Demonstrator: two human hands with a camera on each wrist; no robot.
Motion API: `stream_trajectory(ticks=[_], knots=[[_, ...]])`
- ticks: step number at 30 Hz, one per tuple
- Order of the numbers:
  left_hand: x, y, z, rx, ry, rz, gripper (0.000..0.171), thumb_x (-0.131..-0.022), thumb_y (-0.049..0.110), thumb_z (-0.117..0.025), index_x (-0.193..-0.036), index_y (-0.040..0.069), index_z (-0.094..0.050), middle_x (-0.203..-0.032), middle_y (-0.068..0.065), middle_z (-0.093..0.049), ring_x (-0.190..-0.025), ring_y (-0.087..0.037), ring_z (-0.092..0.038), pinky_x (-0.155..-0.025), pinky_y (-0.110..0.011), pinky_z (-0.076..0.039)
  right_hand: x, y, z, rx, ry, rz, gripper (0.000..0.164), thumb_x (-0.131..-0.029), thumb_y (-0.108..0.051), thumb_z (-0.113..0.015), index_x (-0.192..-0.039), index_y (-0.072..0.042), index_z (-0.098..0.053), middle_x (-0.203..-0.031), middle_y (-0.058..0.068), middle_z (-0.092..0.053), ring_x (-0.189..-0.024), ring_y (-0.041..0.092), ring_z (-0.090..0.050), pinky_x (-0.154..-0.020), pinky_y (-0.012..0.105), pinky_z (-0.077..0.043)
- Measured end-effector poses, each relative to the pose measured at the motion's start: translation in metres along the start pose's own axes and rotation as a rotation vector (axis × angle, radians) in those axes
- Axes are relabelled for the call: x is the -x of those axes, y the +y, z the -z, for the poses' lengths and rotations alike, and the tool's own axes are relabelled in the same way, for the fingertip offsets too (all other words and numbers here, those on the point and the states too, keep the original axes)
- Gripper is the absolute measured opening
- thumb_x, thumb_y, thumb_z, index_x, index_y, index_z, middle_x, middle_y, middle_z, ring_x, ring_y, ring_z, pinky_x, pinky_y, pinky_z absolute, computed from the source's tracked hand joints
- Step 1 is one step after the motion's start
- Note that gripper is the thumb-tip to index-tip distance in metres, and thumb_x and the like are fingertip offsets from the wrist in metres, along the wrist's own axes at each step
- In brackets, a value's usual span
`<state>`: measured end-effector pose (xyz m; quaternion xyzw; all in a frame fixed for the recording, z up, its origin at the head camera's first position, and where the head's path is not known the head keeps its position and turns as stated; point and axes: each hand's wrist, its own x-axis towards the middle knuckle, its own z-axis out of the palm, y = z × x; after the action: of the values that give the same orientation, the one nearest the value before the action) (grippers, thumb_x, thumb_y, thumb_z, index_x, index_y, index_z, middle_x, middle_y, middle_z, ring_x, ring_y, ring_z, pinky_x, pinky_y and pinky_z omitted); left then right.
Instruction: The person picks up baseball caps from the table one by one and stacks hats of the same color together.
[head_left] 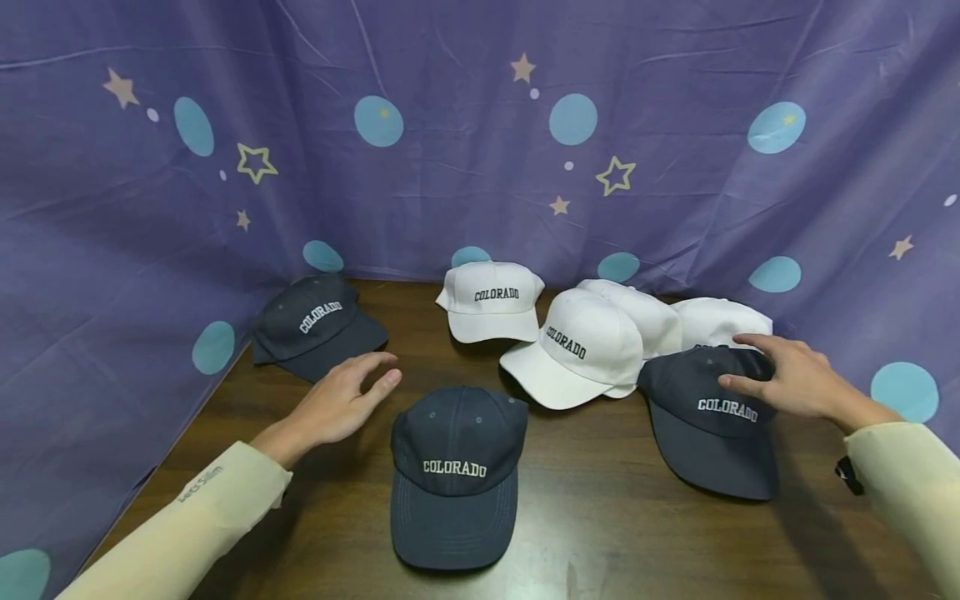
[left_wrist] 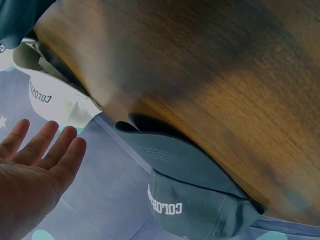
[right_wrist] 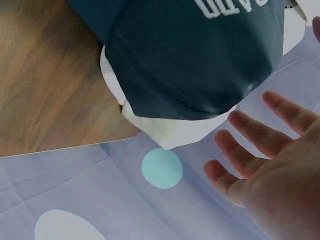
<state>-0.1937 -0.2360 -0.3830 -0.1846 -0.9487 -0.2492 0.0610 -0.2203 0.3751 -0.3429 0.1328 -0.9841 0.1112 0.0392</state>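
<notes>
My left hand hovers over the table's left side, fingers spread and holding nothing. It lies between a dark cap at the back left and another dark cap at the front middle. Over on the right, my right hand overlaps the crown of a third dark cap in the head view. In the right wrist view its fingers are loosely extended beside that cap, with a gap between them. All three dark caps carry white COLORADO lettering.
A white cap stands at the back middle. Several more white caps, one in front, cluster to its right, partly behind the right dark cap. They rest on a brown wooden table. A purple curtain with stars hangs along the back and left.
</notes>
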Motion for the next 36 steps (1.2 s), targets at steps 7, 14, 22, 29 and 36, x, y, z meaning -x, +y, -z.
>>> stream_trajectory(ticks=[7,14,22,29,36], knots=[[-0.001,0.001,-0.001,0.005,0.0,-0.002,0.054,-0.099,0.056,-0.035,-0.135,0.018,-0.049,-0.138,-0.008,-0.048,-0.127,-0.031,-0.04,-0.101,-0.055,-0.034,-0.009,0.009,-0.002,0.052,-0.105,-0.055,0.093,-0.078,-0.071,-0.06,-0.142,-0.007,-0.038,-0.132,0.033,-0.045,-0.114,0.054,-0.04,-0.075,0.065,-0.036],[-0.001,0.001,-0.002,0.002,0.0,0.001,0.054,-0.099,0.056,-0.034,-0.135,0.018,-0.05,-0.137,-0.006,-0.049,-0.126,-0.03,-0.041,-0.101,-0.054,-0.035,-0.014,0.016,-0.008,0.034,-0.154,-0.065,0.093,-0.076,-0.069,-0.064,-0.137,-0.002,-0.042,-0.129,0.035,-0.045,-0.113,0.055,-0.041,-0.079,0.067,-0.037],[-0.001,0.001,-0.003,0.005,0.007,-0.007,0.053,-0.1,0.055,-0.035,-0.134,0.018,-0.05,-0.135,-0.006,-0.051,-0.125,-0.03,-0.043,-0.1,-0.054,-0.036,-0.013,0.021,-0.008,-0.035,-0.074,-0.062,0.078,-0.073,-0.062,-0.072,-0.123,-0.004,-0.053,-0.113,0.03,-0.056,-0.101,0.046,-0.052,-0.08,0.059,-0.042],[-0.001,0.001,-0.003,0.01,0.001,-0.01,0.052,-0.1,0.054,-0.035,-0.135,0.018,-0.05,-0.135,-0.006,-0.052,-0.124,-0.03,-0.044,-0.099,-0.054,-0.036,-0.009,0.02,-0.002,-0.085,-0.033,-0.067,0.065,-0.075,-0.057,-0.073,-0.117,-0.009,-0.06,-0.109,0.027,-0.059,-0.1,0.044,-0.052,-0.078,0.056,-0.043],[-0.001,0.0,-0.003,0.022,-0.003,-0.006,0.053,-0.1,0.055,-0.036,-0.134,0.018,-0.05,-0.134,-0.005,-0.052,-0.124,-0.03,-0.043,-0.1,-0.054,-0.036,-0.004,0.017,0.004,-0.125,-0.021,-0.057,0.058,-0.077,-0.055,-0.072,-0.112,-0.01,-0.06,-0.104,0.019,-0.061,-0.096,0.036,-0.053,-0.076,0.048,-0.043]])
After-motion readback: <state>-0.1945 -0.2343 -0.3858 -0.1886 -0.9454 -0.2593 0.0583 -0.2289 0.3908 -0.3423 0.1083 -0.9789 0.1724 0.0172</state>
